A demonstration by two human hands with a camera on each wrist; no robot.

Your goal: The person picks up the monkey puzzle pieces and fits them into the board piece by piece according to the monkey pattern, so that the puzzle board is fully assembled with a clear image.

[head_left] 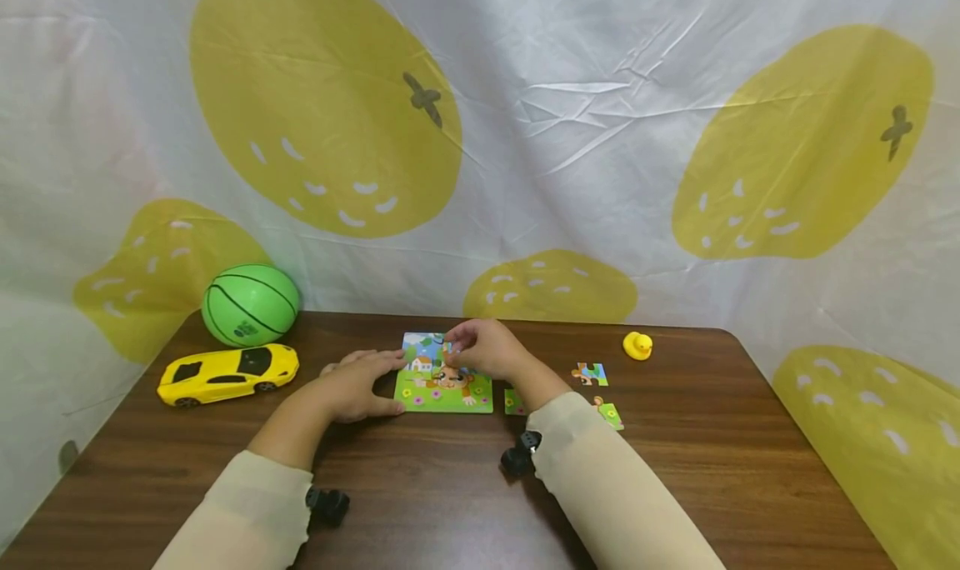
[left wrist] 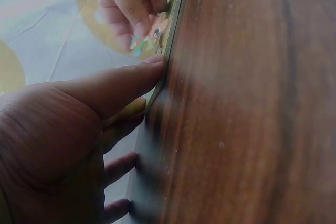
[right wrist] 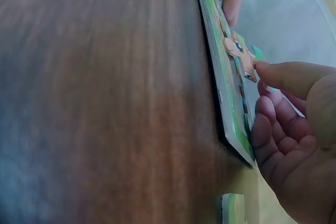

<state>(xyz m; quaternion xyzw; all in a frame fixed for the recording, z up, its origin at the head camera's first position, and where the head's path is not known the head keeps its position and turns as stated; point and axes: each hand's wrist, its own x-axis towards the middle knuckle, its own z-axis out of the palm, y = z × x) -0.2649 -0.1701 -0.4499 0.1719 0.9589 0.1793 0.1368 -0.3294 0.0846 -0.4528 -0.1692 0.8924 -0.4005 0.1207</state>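
The left hand (left wrist: 58,145) fills the view from about 7 to 9 o'clock, palm toward the camera. Its thumb stretches out toward 1 o'clock, and the thumb tip touches the thin edge of the puzzle board (left wrist: 167,40), which runs as a narrow strip toward 12 o'clock. The other fingers lie loosely bent below the thumb, resting against the wooden table (left wrist: 247,108), which takes up the whole side from 1 to 6 o'clock. At 11 o'clock the right hand (left wrist: 134,1) has its curled fingers down on the board's coloured face. A white cloth with yellow spots (left wrist: 47,40) lies behind at 10 o'clock.
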